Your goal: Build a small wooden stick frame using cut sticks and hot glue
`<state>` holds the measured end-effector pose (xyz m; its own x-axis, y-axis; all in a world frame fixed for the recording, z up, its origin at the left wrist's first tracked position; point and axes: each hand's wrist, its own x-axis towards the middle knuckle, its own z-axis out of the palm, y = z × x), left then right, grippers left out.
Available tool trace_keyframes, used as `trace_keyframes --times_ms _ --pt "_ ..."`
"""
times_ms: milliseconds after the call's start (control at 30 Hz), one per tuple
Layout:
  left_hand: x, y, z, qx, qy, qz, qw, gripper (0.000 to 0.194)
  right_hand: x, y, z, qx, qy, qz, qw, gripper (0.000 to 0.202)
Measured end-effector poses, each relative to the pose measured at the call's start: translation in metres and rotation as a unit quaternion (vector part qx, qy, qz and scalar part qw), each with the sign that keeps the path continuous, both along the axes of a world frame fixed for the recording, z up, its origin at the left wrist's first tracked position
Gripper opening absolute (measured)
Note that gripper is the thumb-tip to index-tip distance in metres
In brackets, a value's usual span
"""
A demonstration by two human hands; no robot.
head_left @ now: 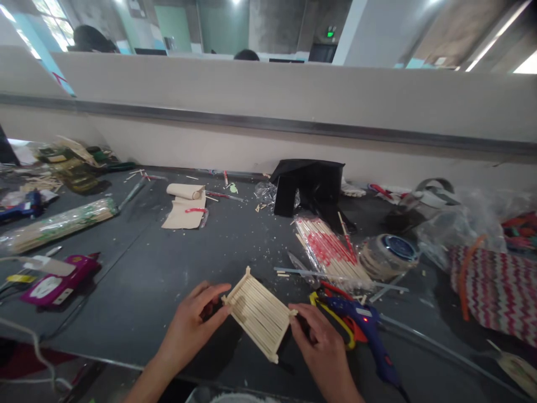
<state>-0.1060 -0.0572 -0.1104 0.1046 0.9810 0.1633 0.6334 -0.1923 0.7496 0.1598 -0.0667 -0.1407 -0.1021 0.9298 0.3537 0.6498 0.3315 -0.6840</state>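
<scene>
Between my two hands is a small tray-like frame of pale wooden sticks [260, 316], tilted, with a low raised edge and little posts at its corners. My left hand [195, 319] pinches its left corner between thumb and fingers. At the right corner, my right hand [316, 341] grips it with thumb and fingertips. Just right of that hand lies a blue hot glue gun [364, 322] with a red light on. Yellow-and-red handled pliers or cutters [335, 316] are partly under the glue gun.
A bag of sticks [325, 246], a jar with a blue lid [392, 254] and clear glue sticks [302, 271] lie beyond my right hand. A purple power strip [61, 280], wrapped skewers [62, 224] and a cloth roll [184, 207] are leftward. A black stand [308, 179] is by the partition.
</scene>
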Motion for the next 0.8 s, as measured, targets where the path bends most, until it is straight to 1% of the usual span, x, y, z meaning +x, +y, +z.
trace_keyframes --times_ms 100,267,433,533,600,667,733,800 --pt "0.001 0.002 -0.001 0.027 -0.027 -0.03 0.999 0.015 -0.001 0.001 0.0 0.001 0.002 0.002 1.0 0.017" --pt "0.001 0.006 -0.002 0.033 -0.043 -0.032 0.998 0.014 -0.002 0.002 0.002 -0.009 0.001 -0.004 1.0 0.017" --pt "0.0 0.005 -0.001 -0.015 -0.064 -0.025 0.998 0.014 -0.004 0.002 0.005 -0.018 -0.007 -0.002 1.0 0.018" --pt "0.002 0.005 0.004 -0.036 -0.082 -0.015 0.996 0.013 -0.005 0.004 0.011 -0.017 -0.004 -0.004 1.0 0.018" --pt "0.003 0.007 0.01 -0.047 -0.093 -0.009 0.995 0.013 -0.005 0.008 0.02 -0.01 0.0 -0.006 1.0 0.018" --pt "0.003 0.01 0.018 -0.061 -0.112 -0.01 0.992 0.012 -0.003 0.014 0.034 0.003 0.003 -0.01 1.0 0.017" --pt "0.001 0.017 0.027 -0.081 -0.161 -0.009 0.984 0.016 0.001 0.021 0.051 0.029 0.002 -0.012 1.0 0.015" --pt "-0.002 0.028 0.036 -0.097 -0.232 -0.011 0.968 0.026 0.006 0.029 0.067 0.078 -0.019 -0.004 0.997 0.013"
